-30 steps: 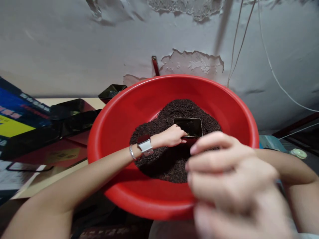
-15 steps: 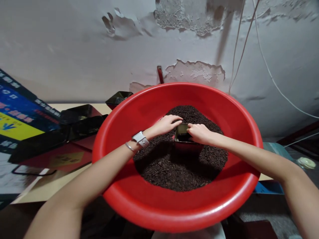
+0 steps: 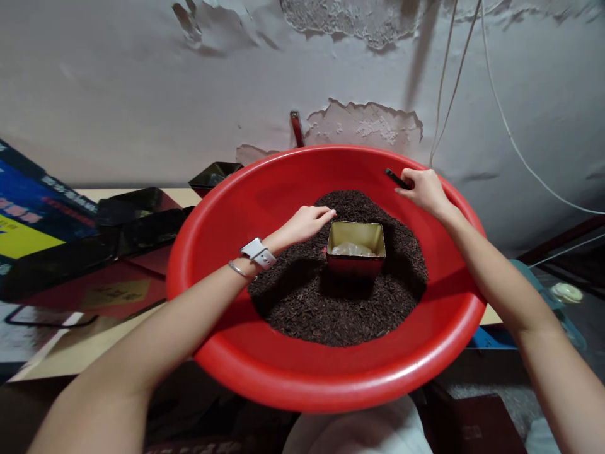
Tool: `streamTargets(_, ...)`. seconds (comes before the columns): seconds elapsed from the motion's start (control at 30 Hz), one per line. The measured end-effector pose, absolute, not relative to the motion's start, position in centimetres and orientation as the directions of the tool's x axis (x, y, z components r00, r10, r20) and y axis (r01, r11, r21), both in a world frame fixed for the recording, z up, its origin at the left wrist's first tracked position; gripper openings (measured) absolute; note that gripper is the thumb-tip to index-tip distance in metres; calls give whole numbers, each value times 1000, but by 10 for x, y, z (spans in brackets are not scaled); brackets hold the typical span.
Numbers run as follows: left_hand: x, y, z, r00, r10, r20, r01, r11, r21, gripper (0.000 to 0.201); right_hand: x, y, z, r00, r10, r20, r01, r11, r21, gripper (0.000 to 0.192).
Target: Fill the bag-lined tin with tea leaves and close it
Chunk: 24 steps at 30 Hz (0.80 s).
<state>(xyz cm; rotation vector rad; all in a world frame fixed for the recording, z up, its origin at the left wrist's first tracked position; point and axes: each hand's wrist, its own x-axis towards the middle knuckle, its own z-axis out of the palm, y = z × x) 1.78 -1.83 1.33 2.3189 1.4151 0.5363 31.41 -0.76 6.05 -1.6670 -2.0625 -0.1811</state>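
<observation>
An open rectangular tin [image 3: 354, 268] stands upright on a heap of dark, dry loose tea leaves [image 3: 326, 318] in a large red plastic basin [image 3: 340, 391]. Clear plastic film [image 3: 352, 250] shows inside the tin. My left hand [image 3: 309, 222], with a watch at the wrist, hovers beside the tin's far left corner, its fingers pinched together; anything between them is too small to see. Over the basin's far right side, my right hand [image 3: 424, 191] grips a small dark flat piece [image 3: 397, 179], seen nearly edge-on, apart from the tin.
More red and black tins [image 3: 137, 211] stand left of the basin on a pale tabletop [image 3: 61, 347], near a blue and yellow printed box [image 3: 38, 208]. Behind is a peeling wall [image 3: 142, 94] with hanging cords [image 3: 444, 82]. A teal plastic container [image 3: 534, 277] sits at the right.
My right hand has come out of the tin and moved up and right with the dark piece. The tin's inside now shows. My left hand has shifted slightly left, fingers drawn together.
</observation>
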Motion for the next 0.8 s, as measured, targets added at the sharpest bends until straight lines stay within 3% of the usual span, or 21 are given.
streamTargets(0.07,20,-21,12,460,878,133,726,-458,514,42,318,2,45,-99,923,372,988,134,-71,11)
streamTargets(0.13,21,-22,11,495,860,128,704,-483,521,38,321,6,33,-45,973,225,999,43,14,20)
streamTargets(0.23,22,-22,12,513,850,120,707,-498,501,33,314,1,32,9,996,89,999,-13,44,32)
streamTargets(0.3,22,-23,14,520,843,133,713,-515,476,30,299,-10,41,-72,980,185,995,82,-49,27)
streamTargets(0.37,23,-25,16,539,829,146,707,-540,457,28,276,-26,51,-270,923,275,926,327,-187,22)
streamTargets(0.43,24,-26,18,559,815,155,693,-561,453,26,252,-43,52,-512,835,202,799,550,-245,24)
streamTargets(0.57,24,-28,19,578,801,156,692,-583,426,27,216,-66,22,-666,744,-53,745,667,-15,18)
streamTargets(0.7,23,-30,22,562,813,149,725,-572,384,27,209,-71,-2,-690,716,-102,715,697,57,27)
streamTargets(0.8,24,-37,26,521,815,254,749,-580,322,22,213,-71,14,-671,735,-100,726,679,113,26)
